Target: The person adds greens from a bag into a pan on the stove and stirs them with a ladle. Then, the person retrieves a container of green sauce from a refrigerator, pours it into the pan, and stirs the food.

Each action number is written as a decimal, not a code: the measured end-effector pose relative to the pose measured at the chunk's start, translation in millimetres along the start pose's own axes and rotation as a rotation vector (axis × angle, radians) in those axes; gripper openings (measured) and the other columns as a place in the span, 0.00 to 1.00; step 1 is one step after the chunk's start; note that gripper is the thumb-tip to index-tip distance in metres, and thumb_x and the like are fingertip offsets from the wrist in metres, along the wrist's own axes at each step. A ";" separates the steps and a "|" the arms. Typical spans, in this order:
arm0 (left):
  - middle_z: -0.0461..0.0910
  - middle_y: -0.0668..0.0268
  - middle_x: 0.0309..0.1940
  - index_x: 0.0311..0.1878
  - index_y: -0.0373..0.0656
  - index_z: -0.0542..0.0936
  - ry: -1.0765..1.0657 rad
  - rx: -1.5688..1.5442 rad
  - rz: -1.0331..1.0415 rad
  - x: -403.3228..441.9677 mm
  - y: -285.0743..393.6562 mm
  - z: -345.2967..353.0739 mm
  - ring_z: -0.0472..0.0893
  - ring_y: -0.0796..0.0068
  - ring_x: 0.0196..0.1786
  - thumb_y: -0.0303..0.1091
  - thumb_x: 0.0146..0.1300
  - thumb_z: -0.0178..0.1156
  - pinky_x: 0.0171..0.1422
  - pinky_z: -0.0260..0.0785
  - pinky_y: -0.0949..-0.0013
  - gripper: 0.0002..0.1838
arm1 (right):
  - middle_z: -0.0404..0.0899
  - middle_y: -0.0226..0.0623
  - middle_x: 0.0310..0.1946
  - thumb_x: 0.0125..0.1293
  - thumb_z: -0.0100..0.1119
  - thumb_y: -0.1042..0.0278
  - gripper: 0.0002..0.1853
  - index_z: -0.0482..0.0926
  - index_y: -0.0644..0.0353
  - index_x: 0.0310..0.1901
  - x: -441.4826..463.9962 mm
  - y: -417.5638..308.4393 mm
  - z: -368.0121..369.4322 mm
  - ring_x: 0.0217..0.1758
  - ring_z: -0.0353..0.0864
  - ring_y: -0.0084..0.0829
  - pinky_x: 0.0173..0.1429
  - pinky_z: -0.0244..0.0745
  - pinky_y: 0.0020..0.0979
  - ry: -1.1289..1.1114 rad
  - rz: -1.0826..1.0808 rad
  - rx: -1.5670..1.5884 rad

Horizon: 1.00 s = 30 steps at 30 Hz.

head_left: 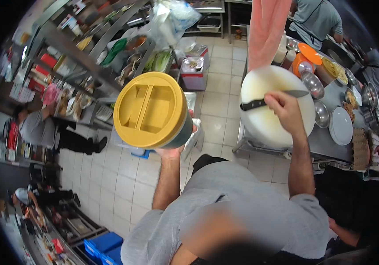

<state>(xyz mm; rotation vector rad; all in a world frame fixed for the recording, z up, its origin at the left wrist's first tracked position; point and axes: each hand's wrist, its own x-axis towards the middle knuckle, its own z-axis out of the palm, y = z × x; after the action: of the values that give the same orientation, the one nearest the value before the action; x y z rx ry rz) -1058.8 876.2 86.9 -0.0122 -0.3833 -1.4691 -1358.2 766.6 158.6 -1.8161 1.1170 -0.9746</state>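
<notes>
My left hand (172, 149) holds a round container with a yellow lid (150, 109) from below and its right side; the lid faces up, with a bar across its recess. Over the round white cutting board (251, 128) is my right hand (281, 106), its fingers closed at the knife (254, 104). The black handle points left and the blade stretches to the right beyond the hand. A pink cloth (269, 31) hangs at the board's far edge.
Metal bowls (313, 85), white plates (341, 126) and an orange lid (309, 53) lie on the steel counter at right. Crowded shelves (66, 48) stand at left. Other people are at the left and the upper right. White tiled floor (216, 99) runs between.
</notes>
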 end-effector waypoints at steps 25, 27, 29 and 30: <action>0.62 0.50 0.63 0.68 0.47 0.58 -0.112 -0.180 -0.498 601.7 -18.0 -182.7 0.64 0.35 0.60 0.72 0.52 0.45 0.50 0.64 0.34 0.47 | 0.74 0.33 0.24 0.51 0.63 0.70 0.14 0.79 0.68 0.39 244.1 4.7 50.4 0.26 0.71 0.24 0.31 0.65 0.23 0.467 0.259 0.057; 0.62 0.48 0.62 0.68 0.46 0.57 -0.104 -0.113 -0.480 634.4 -23.8 -194.3 0.67 0.37 0.58 0.76 0.49 0.45 0.48 0.66 0.36 0.51 | 0.74 0.33 0.25 0.52 0.61 0.76 0.12 0.79 0.68 0.40 306.6 36.0 72.8 0.27 0.71 0.22 0.31 0.65 0.22 0.480 0.295 0.147; 0.62 0.48 0.63 0.68 0.46 0.56 -0.124 -0.129 -0.472 667.9 -28.9 -203.6 0.66 0.37 0.59 0.77 0.48 0.45 0.48 0.66 0.36 0.52 | 0.75 0.32 0.25 0.52 0.61 0.78 0.12 0.79 0.68 0.40 368.1 62.4 84.7 0.27 0.71 0.21 0.32 0.65 0.22 0.454 0.316 0.189; 0.61 0.47 0.63 0.68 0.46 0.56 -0.159 -0.144 -0.466 686.0 -32.1 -209.0 0.66 0.37 0.60 0.77 0.47 0.46 0.48 0.67 0.36 0.53 | 0.75 0.31 0.25 0.52 0.62 0.78 0.13 0.79 0.67 0.41 398.4 74.3 87.0 0.27 0.71 0.20 0.32 0.65 0.21 0.381 0.288 0.174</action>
<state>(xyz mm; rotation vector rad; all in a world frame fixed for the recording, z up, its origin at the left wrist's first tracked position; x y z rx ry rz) -1002.7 161.0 61.4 -0.1647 -0.4262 -1.9623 -1177.6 394.0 139.3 -1.3169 1.4277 -1.2286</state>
